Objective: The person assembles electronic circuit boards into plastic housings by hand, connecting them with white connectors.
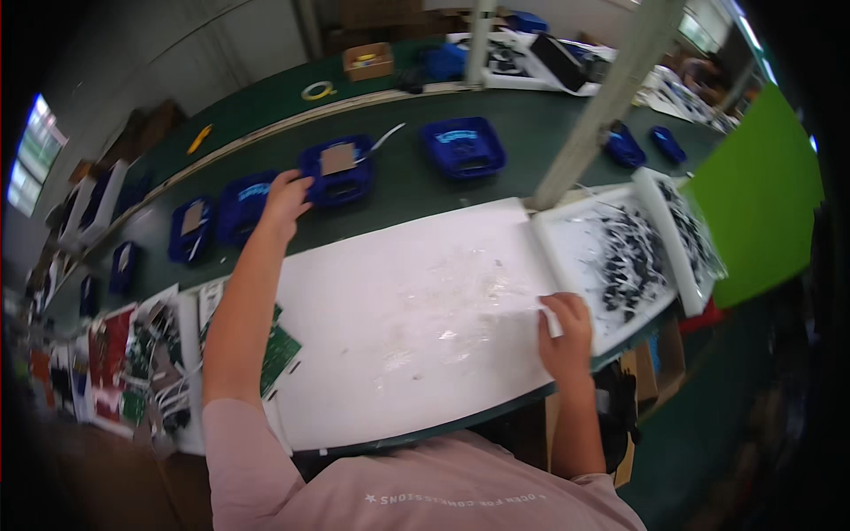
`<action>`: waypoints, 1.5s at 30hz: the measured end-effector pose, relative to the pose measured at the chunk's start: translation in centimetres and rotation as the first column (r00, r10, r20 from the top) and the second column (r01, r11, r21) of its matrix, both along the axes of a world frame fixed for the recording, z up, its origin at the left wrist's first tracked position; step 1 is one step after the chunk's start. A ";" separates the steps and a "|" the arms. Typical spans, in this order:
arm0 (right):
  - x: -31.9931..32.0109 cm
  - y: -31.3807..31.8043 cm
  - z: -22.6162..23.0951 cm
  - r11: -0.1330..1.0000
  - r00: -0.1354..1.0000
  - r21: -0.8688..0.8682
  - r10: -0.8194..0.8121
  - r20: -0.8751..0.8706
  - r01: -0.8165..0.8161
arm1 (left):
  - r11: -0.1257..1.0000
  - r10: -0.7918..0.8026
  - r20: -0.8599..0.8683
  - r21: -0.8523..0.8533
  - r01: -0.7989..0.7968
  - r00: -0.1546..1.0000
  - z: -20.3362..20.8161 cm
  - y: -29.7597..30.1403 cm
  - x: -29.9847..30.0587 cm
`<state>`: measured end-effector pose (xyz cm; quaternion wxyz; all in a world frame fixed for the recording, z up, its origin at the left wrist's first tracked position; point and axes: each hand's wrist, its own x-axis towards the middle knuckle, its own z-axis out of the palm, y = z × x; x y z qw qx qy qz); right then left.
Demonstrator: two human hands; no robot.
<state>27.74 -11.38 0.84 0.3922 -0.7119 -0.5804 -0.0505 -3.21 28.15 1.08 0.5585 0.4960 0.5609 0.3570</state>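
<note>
Stretched far forward, my left hand (285,202) is over the near left edge of a blue plastic tray (357,188) holding a flat tan piece (337,159) and a white strip. Its fingers are apart and nothing shows in them. Another blue tray (232,232) lies just left of that hand. My right hand (568,329) hovers at the right edge of the white work sheet (354,283), thumb and fingers apart, with nothing visible between them. Beside it stands a white foam tray (567,257) of small black parts with white wires.
More blue trays (463,149) line the dark green bench. A metal post (611,97) rises behind the foam tray. Green circuit boards (281,354) and mixed parts lie at left. A green panel (761,195) stands at right; a tape roll (317,91) sits at the back.
</note>
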 end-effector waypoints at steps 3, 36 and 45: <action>0.9 -0.2 0.3 0.999 0.996 0.006 -0.044 -0.075 0.045 | 0.918 -0.333 -0.038 0.215 0.333 0.942 5.2 -7.8 -2.6; 16.1 4.4 1.4 0.872 0.934 -0.409 -0.131 0.334 0.268 | 0.864 0.140 -0.562 0.472 0.176 0.815 3.4 -29.4 -11.8; 3.7 4.7 5.2 0.916 0.690 0.273 0.400 -0.604 -0.293 | 0.846 -0.091 -0.369 0.462 0.267 0.925 1.6 -27.5 -4.1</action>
